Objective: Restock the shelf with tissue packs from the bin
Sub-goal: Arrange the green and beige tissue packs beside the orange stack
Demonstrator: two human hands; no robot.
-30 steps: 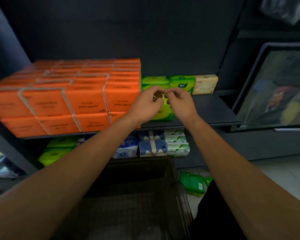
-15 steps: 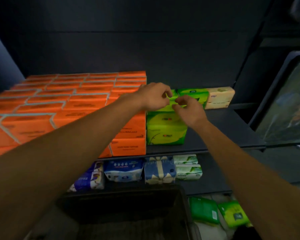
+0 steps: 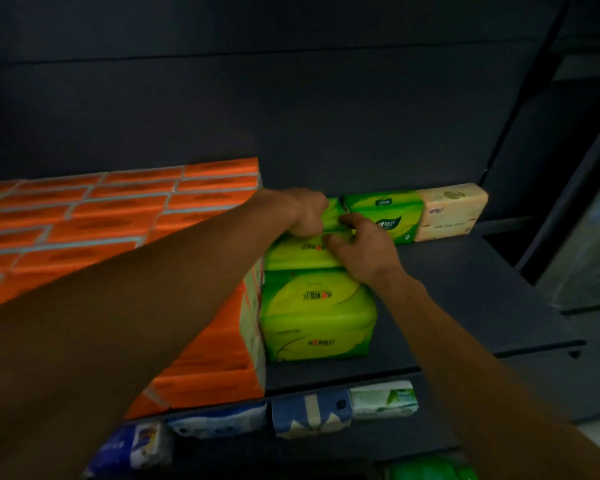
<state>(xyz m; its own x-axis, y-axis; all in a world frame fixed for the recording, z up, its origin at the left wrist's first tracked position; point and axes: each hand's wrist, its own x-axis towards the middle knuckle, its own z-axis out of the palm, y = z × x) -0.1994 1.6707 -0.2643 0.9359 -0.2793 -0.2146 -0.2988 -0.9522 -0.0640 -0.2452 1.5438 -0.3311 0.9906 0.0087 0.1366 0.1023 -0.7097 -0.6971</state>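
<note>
A stack of lime-green tissue packs (image 3: 316,317) stands on the dark shelf (image 3: 465,306), right beside the orange packs. My left hand (image 3: 305,213) grips the back edge of the top green pack (image 3: 291,254). My right hand (image 3: 361,251) has its fingers curled on the same pack's right end. Behind them lie another green pack (image 3: 385,213) and a cream pack (image 3: 451,211) at the back of the shelf. The bin is out of view.
A wide block of orange tissue packs (image 3: 118,230) fills the shelf's left side. The shelf below holds blue and white packs (image 3: 309,410) and a pale green one (image 3: 383,400). More green packs (image 3: 430,471) lie at the bottom. A dark upright (image 3: 551,168) stands at right.
The view has moved closer and upward, so the bin has left the frame. Both hands have stayed on the top green pack and shifted slightly toward the back of the shelf.
</note>
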